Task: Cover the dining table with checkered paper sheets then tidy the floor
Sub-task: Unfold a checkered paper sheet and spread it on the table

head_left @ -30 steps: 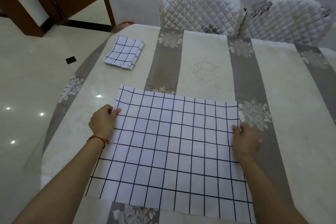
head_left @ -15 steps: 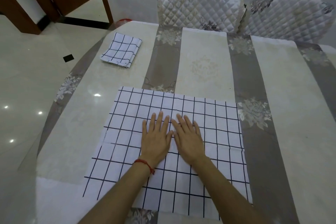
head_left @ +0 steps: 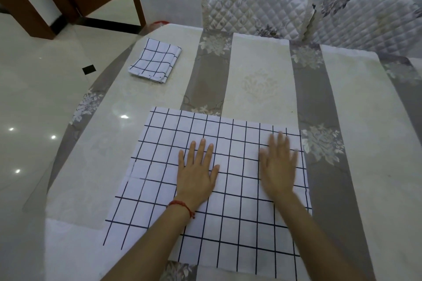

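Head view: only one camera, looking forward and down at my hands.
Sheet position: checkered paper sheet (head_left: 228,189) lies flat on the near part of the dining table (head_left: 262,75), its near edge close to mine.
Left hand: left hand (head_left: 197,172) palm down on the sheet's middle, fingers straight and slightly spread, holding nothing.
Right hand: right hand (head_left: 277,166) palm down near the sheet's right edge, fingers straight; motion-blurred, so I can't tell exact finger spread.
Step in hand: my read is smoothing the sheet flat.
How to do it well: left palm as anchor, right palm sweeping outward past the edge, light even pressure. Fold creases show across the left half, so that side likely wants the same sweep from the centre outward. No dragging, or the paper may skew on the glossy cover.
Orientation: sheet looks roughly square, no clear long axis; grid lines run about parallel to the table's stripes, with slight clockwise skew at the far edge.
Remaining stock: folded checkered sheets (head_left: 155,61) sit at the far left of the table, well apart from my hands.
Coverage: most of the table is still bare, so the job is early.
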